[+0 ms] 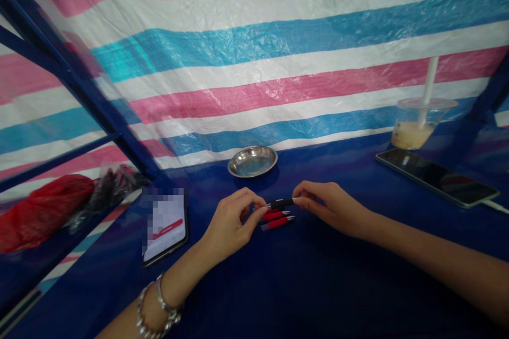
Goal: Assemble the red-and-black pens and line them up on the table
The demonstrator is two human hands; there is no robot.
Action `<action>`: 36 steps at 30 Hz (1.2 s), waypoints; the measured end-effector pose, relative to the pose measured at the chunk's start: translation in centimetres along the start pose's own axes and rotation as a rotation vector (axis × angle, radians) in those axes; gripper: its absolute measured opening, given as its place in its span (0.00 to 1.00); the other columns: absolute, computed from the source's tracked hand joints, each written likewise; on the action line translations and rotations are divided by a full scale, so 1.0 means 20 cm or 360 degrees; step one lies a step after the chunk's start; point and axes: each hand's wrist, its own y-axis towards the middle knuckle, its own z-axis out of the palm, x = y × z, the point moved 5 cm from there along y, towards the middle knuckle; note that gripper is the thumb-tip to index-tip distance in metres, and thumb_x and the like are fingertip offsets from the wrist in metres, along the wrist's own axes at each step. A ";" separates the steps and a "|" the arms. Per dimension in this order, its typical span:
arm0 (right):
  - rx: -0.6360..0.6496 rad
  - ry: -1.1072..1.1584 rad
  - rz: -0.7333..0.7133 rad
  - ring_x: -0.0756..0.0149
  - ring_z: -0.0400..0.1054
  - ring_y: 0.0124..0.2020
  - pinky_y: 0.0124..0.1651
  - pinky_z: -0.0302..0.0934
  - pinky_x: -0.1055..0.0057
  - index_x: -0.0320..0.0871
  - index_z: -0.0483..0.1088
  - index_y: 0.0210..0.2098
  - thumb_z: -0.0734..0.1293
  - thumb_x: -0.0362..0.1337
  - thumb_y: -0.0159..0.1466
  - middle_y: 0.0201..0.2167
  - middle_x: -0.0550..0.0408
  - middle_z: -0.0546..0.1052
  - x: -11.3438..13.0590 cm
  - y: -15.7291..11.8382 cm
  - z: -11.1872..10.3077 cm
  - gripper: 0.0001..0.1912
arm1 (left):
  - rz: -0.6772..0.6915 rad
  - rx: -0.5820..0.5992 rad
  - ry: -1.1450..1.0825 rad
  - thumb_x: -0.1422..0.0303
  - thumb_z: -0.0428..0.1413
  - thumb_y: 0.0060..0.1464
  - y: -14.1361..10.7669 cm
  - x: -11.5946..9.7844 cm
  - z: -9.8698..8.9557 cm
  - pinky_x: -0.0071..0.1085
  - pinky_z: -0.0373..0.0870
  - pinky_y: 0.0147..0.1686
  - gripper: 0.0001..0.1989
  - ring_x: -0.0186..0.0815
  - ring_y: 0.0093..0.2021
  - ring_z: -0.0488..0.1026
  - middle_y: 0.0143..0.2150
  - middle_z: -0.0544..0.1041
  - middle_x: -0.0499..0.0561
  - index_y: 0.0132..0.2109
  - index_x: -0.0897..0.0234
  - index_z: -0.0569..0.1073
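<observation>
A black pen point(281, 203) is held level between my two hands over the blue table point(302, 286). My left hand point(235, 218) pinches its left end between thumb and fingertips. At its right end, the thumb and index finger of my right hand point(332, 205) are closed on the tip. Just below the black pen lie red pens, one point(275, 215) above another point(277, 223), side by side; the left fingers partly hide them. A bit of red also shows directly under the black pen.
Behind the pens sits a shiny oval metal dish point(253, 162). A lit phone point(169, 228) lies at left. At right are a dark phone point(437, 177) with a cable and a plastic cup point(413, 130) with a straw. A red bag point(47, 212) lies far left.
</observation>
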 end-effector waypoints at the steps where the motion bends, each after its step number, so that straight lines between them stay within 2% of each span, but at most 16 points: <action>1: 0.0006 0.0020 0.0001 0.73 0.61 0.26 0.29 0.51 0.76 0.41 0.64 0.34 0.56 0.40 0.61 0.26 0.57 0.69 0.00 0.00 0.00 0.10 | 0.0005 -0.0006 -0.0001 0.68 0.49 0.53 0.00 0.00 0.00 0.22 0.56 0.24 0.07 0.24 0.23 0.58 0.30 0.67 0.47 0.34 0.66 0.70; 4: 0.0013 -0.0012 -0.0041 0.73 0.61 0.27 0.30 0.51 0.76 0.41 0.64 0.32 0.56 0.38 0.61 0.26 0.57 0.69 0.01 0.00 0.00 0.09 | 0.0025 -0.0020 -0.0001 0.68 0.49 0.52 0.00 -0.02 0.00 0.22 0.56 0.24 0.07 0.24 0.23 0.58 0.29 0.67 0.47 0.34 0.66 0.70; 6: 0.0006 -0.0054 -0.0022 0.73 0.61 0.27 0.30 0.51 0.76 0.41 0.64 0.31 0.54 0.39 0.62 0.26 0.57 0.69 0.00 0.00 0.01 0.12 | 0.0028 -0.0033 0.0003 0.69 0.49 0.52 0.00 -0.02 0.00 0.22 0.56 0.23 0.07 0.24 0.23 0.59 0.29 0.67 0.47 0.34 0.66 0.70; 8: -0.0009 -0.0060 0.0051 0.72 0.61 0.26 0.29 0.51 0.75 0.41 0.64 0.33 0.55 0.42 0.61 0.25 0.57 0.69 -0.02 0.00 0.00 0.12 | 0.0013 -0.0071 0.0025 0.69 0.49 0.52 0.00 0.00 -0.01 0.22 0.57 0.23 0.07 0.24 0.23 0.59 0.30 0.67 0.47 0.34 0.66 0.70; 11: -0.0018 -0.0065 0.0122 0.72 0.62 0.26 0.29 0.52 0.75 0.42 0.62 0.38 0.58 0.42 0.59 0.26 0.57 0.70 -0.03 0.00 0.00 0.11 | -0.0068 -0.0203 0.0155 0.68 0.49 0.52 0.01 0.06 -0.03 0.23 0.57 0.25 0.07 0.25 0.24 0.60 0.30 0.67 0.47 0.35 0.66 0.70; 14: -0.0007 -0.0136 0.0080 0.72 0.62 0.27 0.30 0.52 0.75 0.42 0.62 0.38 0.59 0.39 0.59 0.27 0.58 0.70 -0.03 -0.01 0.00 0.09 | -0.0197 -0.0271 0.0312 0.68 0.50 0.51 0.03 0.14 -0.05 0.25 0.58 0.27 0.07 0.27 0.25 0.61 0.28 0.67 0.47 0.34 0.66 0.70; 16: -0.0002 -0.0191 0.0049 0.72 0.62 0.28 0.30 0.52 0.75 0.42 0.62 0.37 0.59 0.38 0.59 0.28 0.58 0.70 -0.02 -0.01 0.00 0.08 | -0.0267 -0.0212 0.0361 0.67 0.50 0.51 0.04 0.19 -0.04 0.25 0.58 0.28 0.07 0.27 0.25 0.61 0.28 0.67 0.47 0.34 0.66 0.70; 20: -0.0015 -0.0228 0.0035 0.72 0.62 0.29 0.31 0.51 0.75 0.41 0.62 0.36 0.58 0.38 0.60 0.29 0.57 0.70 -0.01 -0.01 0.00 0.08 | -0.0296 0.0028 0.0362 0.68 0.49 0.51 0.03 0.23 0.02 0.26 0.58 0.28 0.07 0.28 0.26 0.62 0.30 0.67 0.48 0.33 0.66 0.70; 22: -0.0008 -0.0224 0.0038 0.71 0.62 0.29 0.31 0.51 0.75 0.41 0.62 0.36 0.57 0.39 0.60 0.30 0.56 0.70 -0.01 -0.01 0.00 0.08 | -0.0278 0.0115 0.0336 0.69 0.49 0.51 0.03 0.23 0.05 0.26 0.58 0.28 0.07 0.28 0.26 0.62 0.31 0.66 0.48 0.35 0.66 0.70; 24: 0.0007 -0.0230 0.0036 0.71 0.62 0.30 0.31 0.52 0.74 0.41 0.62 0.36 0.57 0.39 0.60 0.30 0.56 0.70 -0.01 -0.01 0.00 0.08 | -0.0267 0.0123 0.0316 0.67 0.48 0.52 0.02 0.22 0.05 0.26 0.58 0.28 0.08 0.28 0.27 0.62 0.32 0.66 0.48 0.37 0.65 0.69; 26: 0.0012 -0.0239 0.0028 0.70 0.62 0.30 0.32 0.52 0.74 0.41 0.62 0.36 0.57 0.38 0.60 0.30 0.55 0.70 -0.01 -0.01 0.00 0.08 | -0.0256 0.0053 0.0316 0.65 0.47 0.54 0.02 0.20 0.03 0.26 0.58 0.28 0.10 0.28 0.27 0.62 0.32 0.66 0.48 0.37 0.65 0.68; 29: 0.0015 -0.0262 0.0001 0.70 0.62 0.31 0.33 0.52 0.73 0.41 0.64 0.34 0.57 0.38 0.60 0.30 0.55 0.70 -0.01 -0.01 0.00 0.08 | -0.0233 -0.0067 0.0341 0.62 0.44 0.55 0.03 0.17 -0.01 0.26 0.56 0.28 0.15 0.28 0.26 0.61 0.27 0.64 0.47 0.28 0.67 0.68; 31: 0.0030 -0.0286 -0.0015 0.69 0.61 0.32 0.34 0.52 0.73 0.41 0.65 0.32 0.57 0.38 0.60 0.29 0.54 0.69 -0.02 -0.01 0.01 0.09 | -0.0186 -0.0128 0.0313 0.63 0.45 0.55 0.03 0.14 -0.03 0.26 0.56 0.28 0.16 0.27 0.26 0.60 0.27 0.63 0.47 0.25 0.68 0.67; 34: 0.0065 -0.0301 -0.0045 0.69 0.60 0.32 0.35 0.52 0.72 0.41 0.66 0.32 0.57 0.37 0.60 0.29 0.54 0.69 -0.02 -0.01 0.03 0.08 | -0.0043 -0.0204 0.0210 0.68 0.47 0.54 0.02 0.09 -0.05 0.24 0.58 0.29 0.07 0.25 0.27 0.60 0.33 0.63 0.48 0.34 0.66 0.69; 36: 0.0076 -0.0297 -0.0070 0.69 0.60 0.33 0.35 0.53 0.72 0.41 0.67 0.33 0.58 0.35 0.59 0.30 0.54 0.68 -0.03 -0.01 0.04 0.07 | 0.0031 -0.0206 0.0171 0.70 0.48 0.53 0.02 0.06 -0.04 0.24 0.59 0.30 0.07 0.25 0.28 0.60 0.36 0.62 0.48 0.40 0.64 0.68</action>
